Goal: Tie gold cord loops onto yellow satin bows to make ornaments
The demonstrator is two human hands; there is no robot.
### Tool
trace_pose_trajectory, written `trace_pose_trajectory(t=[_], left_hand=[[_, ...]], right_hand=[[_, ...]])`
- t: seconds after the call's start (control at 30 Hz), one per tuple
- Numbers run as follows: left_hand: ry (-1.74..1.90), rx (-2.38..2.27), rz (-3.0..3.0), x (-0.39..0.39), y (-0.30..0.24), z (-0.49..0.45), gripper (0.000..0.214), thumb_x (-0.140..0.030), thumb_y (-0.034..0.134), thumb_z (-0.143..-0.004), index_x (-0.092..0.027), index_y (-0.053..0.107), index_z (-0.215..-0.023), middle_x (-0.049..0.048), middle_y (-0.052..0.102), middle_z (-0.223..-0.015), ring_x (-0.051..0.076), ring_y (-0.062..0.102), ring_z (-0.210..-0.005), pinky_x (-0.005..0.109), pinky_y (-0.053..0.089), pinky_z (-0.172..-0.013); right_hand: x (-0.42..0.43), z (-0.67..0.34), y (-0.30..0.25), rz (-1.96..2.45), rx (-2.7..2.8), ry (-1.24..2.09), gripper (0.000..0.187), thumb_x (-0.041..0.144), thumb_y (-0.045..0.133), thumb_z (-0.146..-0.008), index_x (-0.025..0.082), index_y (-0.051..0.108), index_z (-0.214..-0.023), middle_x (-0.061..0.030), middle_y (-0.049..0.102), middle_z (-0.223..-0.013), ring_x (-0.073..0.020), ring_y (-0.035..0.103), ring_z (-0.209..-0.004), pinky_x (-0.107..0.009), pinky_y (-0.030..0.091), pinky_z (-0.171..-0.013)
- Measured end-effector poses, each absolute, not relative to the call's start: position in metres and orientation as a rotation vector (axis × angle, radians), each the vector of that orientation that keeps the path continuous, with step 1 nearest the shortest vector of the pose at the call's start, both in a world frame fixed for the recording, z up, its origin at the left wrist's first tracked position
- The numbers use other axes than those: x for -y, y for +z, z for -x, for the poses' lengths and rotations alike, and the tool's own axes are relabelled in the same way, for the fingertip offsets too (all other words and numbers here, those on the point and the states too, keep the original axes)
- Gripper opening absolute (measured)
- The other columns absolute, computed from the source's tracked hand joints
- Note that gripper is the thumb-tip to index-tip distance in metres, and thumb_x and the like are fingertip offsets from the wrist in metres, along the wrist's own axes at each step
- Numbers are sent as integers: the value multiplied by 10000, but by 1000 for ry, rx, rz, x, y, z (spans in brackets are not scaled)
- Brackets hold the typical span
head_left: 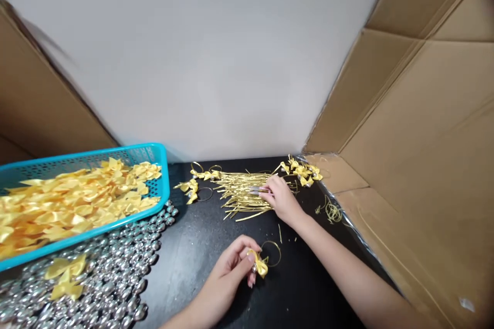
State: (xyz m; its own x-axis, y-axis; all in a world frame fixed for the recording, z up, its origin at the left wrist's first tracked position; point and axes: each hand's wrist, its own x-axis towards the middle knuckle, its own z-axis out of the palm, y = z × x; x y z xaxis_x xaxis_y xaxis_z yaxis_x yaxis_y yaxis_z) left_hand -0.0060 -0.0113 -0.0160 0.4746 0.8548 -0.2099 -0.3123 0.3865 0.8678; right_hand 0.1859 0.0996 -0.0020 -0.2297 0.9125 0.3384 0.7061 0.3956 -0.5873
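in the head view, the left hand [237, 263] pinches a yellow bow [262, 268] at six o'clock, a gold loop [280, 253] reaching from it toward two. the right hand [281, 198] grips a small metal tool [256, 191], tip toward nine, over gold strips [233, 190]. silver beads [116, 257] lie at eight o'clock beside a blue basket [165, 180].

bows [262, 269] are yellow, ties [236, 191] gold, beads [111, 262] silver, the basket [166, 177] turquoise.

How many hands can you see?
2. The left hand pinches a yellow bow, low in the middle; the right hand, farther back, holds a metal tool over the gold strips. No others show.
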Motion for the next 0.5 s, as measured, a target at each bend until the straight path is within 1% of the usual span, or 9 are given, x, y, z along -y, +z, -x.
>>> trace_pose_trajectory(t=[0.2,0.3,0.33,0.4,0.47,0.5], left_hand=[[890,-740,-832,8,-18,7,375,-500,760,-742,-179,601,-853,-24,598,-651,98,503,-538,219,386,-546],[966,-747,-871,4,-1,11,347,-434,796,-725,-188,606,-880,-15,630,-695,114,554,-596,232,423,-600],[1027,-779,-899,2,9,13,318,-413,784,-748,-194,609,-898,-13,639,-710,120,571,-624,235,432,-624],[1138,-824,-964,-4,35,15,265,-375,779,-764,-202,603,-861,-26,626,-702,126,586,-656,236,451,-653],[1227,-842,-1063,-12,65,16,242,-367,776,-768,-207,602,-817,-35,611,-699,126,580,-668,233,470,-667],[1259,-840,-1138,-17,79,15,236,-370,770,-772,-207,602,-800,-31,614,-705,132,582,-678,237,481,-675]], right_hand=[[-111,-175,-12,1409,1997,373,152,351,672,-846,207,701,-805,-76,619,-924,-263,532,-932,-445,418,-840],[-110,-176,-8,1378,1933,387,106,313,695,-816,211,722,-828,-82,632,-936,-278,546,-950,-478,426,-851],[-110,-176,-2,1349,1907,398,110,305,695,-810,210,723,-856,-83,634,-945,-276,554,-952,-472,442,-844],[-109,-175,18,1265,1847,423,158,313,655,-832,199,707,-928,-88,629,-981,-256,575,-941,-429,489,-803],[-105,-174,47,1158,1779,443,207,326,536,-907,190,673,-980,-89,616,-1029,-216,601,-890,-379,521,-752],[-101,-174,63,1096,1762,455,215,331,504,-924,192,660,-976,-77,620,-1016,-200,608,-870,-358,527,-744]])
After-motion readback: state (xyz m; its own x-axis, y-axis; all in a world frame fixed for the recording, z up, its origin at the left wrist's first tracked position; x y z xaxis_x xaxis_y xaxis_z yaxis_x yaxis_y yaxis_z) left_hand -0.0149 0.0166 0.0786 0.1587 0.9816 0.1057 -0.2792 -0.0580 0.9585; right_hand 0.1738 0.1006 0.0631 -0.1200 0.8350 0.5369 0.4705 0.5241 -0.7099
